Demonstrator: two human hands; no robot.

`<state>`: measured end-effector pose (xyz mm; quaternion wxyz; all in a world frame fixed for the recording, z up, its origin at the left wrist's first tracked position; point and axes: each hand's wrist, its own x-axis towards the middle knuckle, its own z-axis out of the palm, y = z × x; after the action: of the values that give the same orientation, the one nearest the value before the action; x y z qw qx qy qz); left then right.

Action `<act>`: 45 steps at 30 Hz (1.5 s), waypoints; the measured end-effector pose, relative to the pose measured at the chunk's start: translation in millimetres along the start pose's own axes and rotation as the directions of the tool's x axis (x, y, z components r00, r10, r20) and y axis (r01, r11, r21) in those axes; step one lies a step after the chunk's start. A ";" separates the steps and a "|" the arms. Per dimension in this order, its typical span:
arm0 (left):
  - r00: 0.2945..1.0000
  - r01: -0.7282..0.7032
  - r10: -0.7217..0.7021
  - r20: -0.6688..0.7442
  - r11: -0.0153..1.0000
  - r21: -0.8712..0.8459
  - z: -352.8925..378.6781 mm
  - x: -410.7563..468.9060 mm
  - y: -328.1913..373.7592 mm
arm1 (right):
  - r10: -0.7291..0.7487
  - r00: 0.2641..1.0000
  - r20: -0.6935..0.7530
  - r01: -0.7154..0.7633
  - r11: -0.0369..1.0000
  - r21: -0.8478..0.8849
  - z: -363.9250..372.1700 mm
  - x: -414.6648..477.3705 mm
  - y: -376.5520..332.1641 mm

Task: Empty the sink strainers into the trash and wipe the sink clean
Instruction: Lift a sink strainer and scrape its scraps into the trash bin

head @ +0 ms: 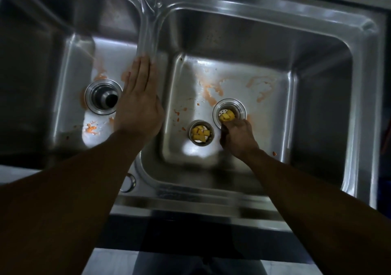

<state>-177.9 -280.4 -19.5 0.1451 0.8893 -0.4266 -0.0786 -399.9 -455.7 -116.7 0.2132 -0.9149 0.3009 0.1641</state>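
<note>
- Sitting loose on the floor of the right bowl is a small metal strainer. It is full of yellow food bits.
- Just beside it, a second strainer sits in the right drain hole. It has more yellow chunks in it.
- The right hand is down in that bowl, fingers curled at the near edge of the second strainer. I cannot tell if it grips the strainer.
- The left hand lies flat, fingers straight and together, on the wall between the two bowls.
- The left bowl has a drain hole with no strainer in it.
- Orange smears are on the floors of both bowls.
- The shiny metal sink has a tap at the back, reaching over the middle wall.
- A small round cap sits on the front rim.
- The room is dim. A pale counter shows at the left.
</note>
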 end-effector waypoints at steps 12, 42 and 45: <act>1.000 0.000 0.000 0.007 1.000 0.001 -0.2 -0.2 -0.7 | 0.053 0.998 -0.026 -0.055 0.995 -0.082 3.4 9.3 0.5; 1.000 0.002 -0.002 -0.005 1.000 0.018 -3.6 -1.3 3.5 | 0.049 0.996 -0.072 -0.029 0.966 0.257 -37.8 -45.6 29.6; 1.000 -0.003 0.003 0.005 0.999 0.053 -2.8 -1.4 3.2 | 0.113 0.993 -0.017 -0.102 0.941 0.323 -35.5 -51.7 28.7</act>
<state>-180.4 -280.7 -15.7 0.1205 0.8920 -0.4302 -0.0691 -451.2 -469.1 -72.5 0.3448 -0.8529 0.3769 0.1080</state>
